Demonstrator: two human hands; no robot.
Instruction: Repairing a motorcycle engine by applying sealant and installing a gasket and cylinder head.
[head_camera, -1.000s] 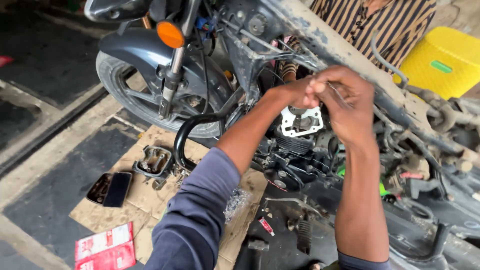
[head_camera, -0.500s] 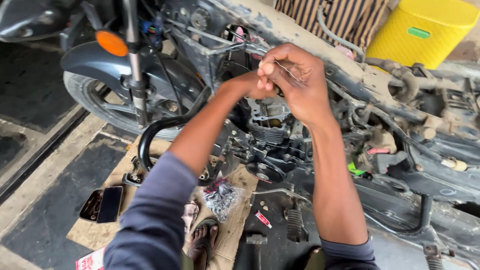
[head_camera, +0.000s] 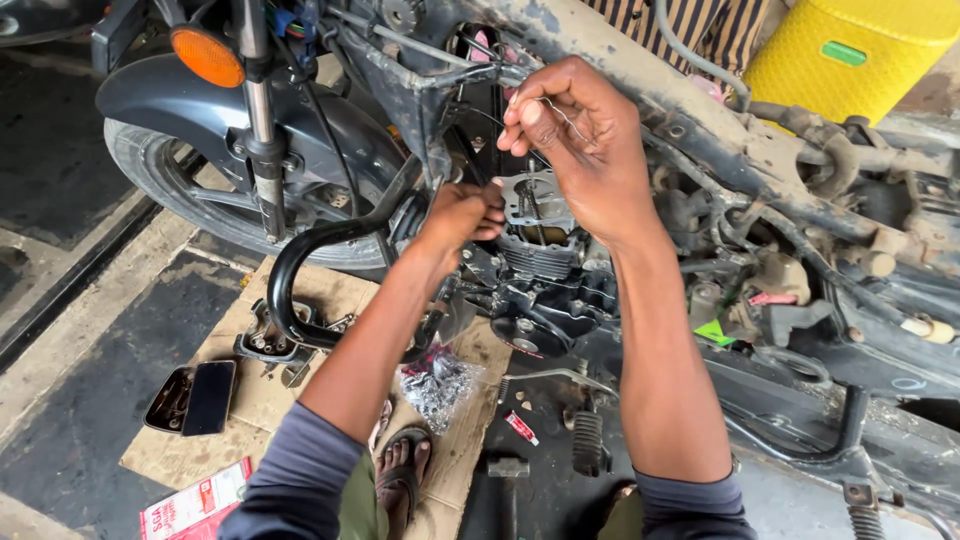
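Note:
My right hand (head_camera: 578, 140) is raised over the open engine block (head_camera: 540, 240) of a stripped motorcycle, its fingers pinched on a thin metal wire (head_camera: 560, 108). My left hand (head_camera: 462, 212) is lower, its fingers closed at the left edge of the engine's top gasket face (head_camera: 528, 200); what it grips is hidden. The dirty motorcycle frame (head_camera: 700, 110) runs across behind both hands.
The front wheel (head_camera: 200, 180) and orange indicator (head_camera: 206, 55) are at the left. A cardboard sheet (head_camera: 300, 400) on the floor holds a removed engine part (head_camera: 270, 340), a tin with a phone (head_camera: 192, 397) and crumpled foil (head_camera: 440, 380). A yellow container (head_camera: 850, 55) stands behind.
My two hands were together above the engine. The left hand has dropped to the engine's edge, and the right stays raised with the wire. The view has shifted closer.

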